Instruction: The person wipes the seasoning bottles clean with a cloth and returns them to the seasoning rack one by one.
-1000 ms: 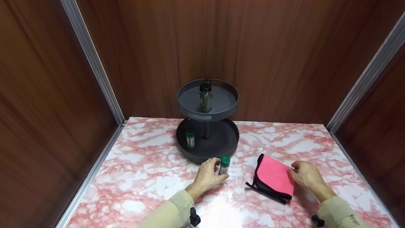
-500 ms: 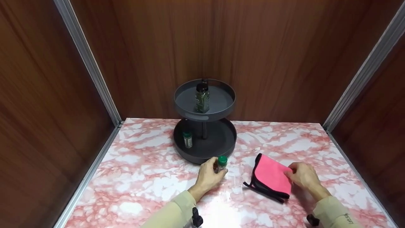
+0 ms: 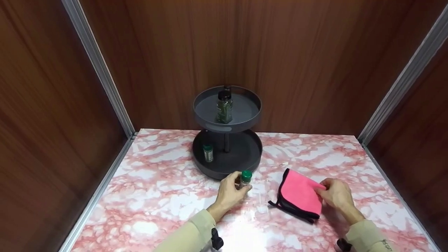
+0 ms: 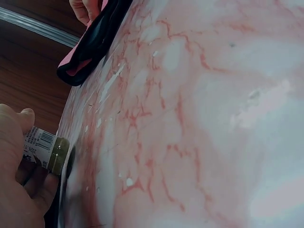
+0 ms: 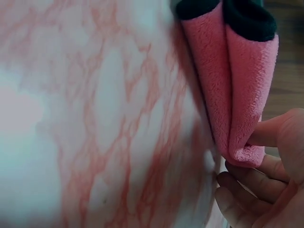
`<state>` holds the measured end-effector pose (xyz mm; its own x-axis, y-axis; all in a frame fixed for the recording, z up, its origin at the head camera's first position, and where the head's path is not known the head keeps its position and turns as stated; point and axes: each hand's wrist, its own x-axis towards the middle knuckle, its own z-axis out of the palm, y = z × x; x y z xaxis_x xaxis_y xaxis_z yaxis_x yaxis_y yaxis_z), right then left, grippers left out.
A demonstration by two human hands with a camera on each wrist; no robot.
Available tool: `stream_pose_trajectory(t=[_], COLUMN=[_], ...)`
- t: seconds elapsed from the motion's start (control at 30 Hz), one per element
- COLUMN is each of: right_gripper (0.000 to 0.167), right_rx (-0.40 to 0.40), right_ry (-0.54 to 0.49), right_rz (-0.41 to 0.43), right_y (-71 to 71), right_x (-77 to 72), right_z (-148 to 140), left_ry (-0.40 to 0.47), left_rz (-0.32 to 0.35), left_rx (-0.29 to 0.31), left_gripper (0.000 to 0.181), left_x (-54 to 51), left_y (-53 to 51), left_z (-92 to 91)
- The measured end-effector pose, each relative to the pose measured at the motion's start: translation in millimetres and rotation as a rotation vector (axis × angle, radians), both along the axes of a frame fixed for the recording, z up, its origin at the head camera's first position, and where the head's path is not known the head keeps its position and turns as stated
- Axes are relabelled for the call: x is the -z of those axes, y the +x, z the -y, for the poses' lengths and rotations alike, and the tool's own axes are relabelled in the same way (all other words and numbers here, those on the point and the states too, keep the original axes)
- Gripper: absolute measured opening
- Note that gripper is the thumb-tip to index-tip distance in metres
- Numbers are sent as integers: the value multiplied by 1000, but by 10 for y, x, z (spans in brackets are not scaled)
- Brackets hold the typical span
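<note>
My left hand [image 3: 229, 194] grips a small spice jar [image 3: 246, 177] with a green cap, just in front of the two-tier stand. Its barcode label and yellowish base show in the left wrist view, close to the table surface. My right hand [image 3: 338, 196] pinches the edge of a folded pink cloth [image 3: 301, 192] with black trim, which lies on the table. In the right wrist view the thumb presses on the plush pink fabric [image 5: 249, 85], with fingers beneath it.
A black two-tier round stand [image 3: 257, 159] stands at the back centre. On its lower tier is another green-capped jar [image 3: 208, 154]. A taller dark-capped jar [image 3: 224, 108] stands on the upper tier, partly hiding one behind. Wood-look walls enclose the marbled table [image 3: 157, 164].
The thumb of my left hand has closed in on the jar. My right hand has taken hold of the cloth's edge. The view has shifted slightly.
</note>
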<state>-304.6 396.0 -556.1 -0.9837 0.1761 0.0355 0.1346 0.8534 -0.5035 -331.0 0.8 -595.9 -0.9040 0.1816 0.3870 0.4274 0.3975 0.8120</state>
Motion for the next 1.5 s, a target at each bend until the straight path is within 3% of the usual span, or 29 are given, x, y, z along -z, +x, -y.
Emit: stream_pose_trajectory(t=[0.23,0.43,0.63,0.9,1.13,1.3,1.5], right_gripper=[34,43,30,28,28,26,14], right_rx=[41,80,62,18,-29,-68,-181], right_ry=[-146,-460,-680,-719,-793,-840,-709], right_rz=[-23,-3,-39,-131,-237,-333,-425], right_y=[59,120,170,244,311,324,324], right_x=[-114,-328,-564,-812,-891,-860,-797], right_z=[42,130,326,661,1093,1415,1673], left_ry=[-62,-127,-189,-237,-291,-313,-377], left_rz=[-15,-81,-142,-170,-194,-182,-228], left_rx=[-5,18,46,104,128,144,123], left_gripper=[37,33,30,30,26,27,28], left_x=[-103,-210,-345,-603,-787,-835,-813], left_y=[45,68,90,172,265,331,356], left_z=[68,152,230,245,155,75,57])
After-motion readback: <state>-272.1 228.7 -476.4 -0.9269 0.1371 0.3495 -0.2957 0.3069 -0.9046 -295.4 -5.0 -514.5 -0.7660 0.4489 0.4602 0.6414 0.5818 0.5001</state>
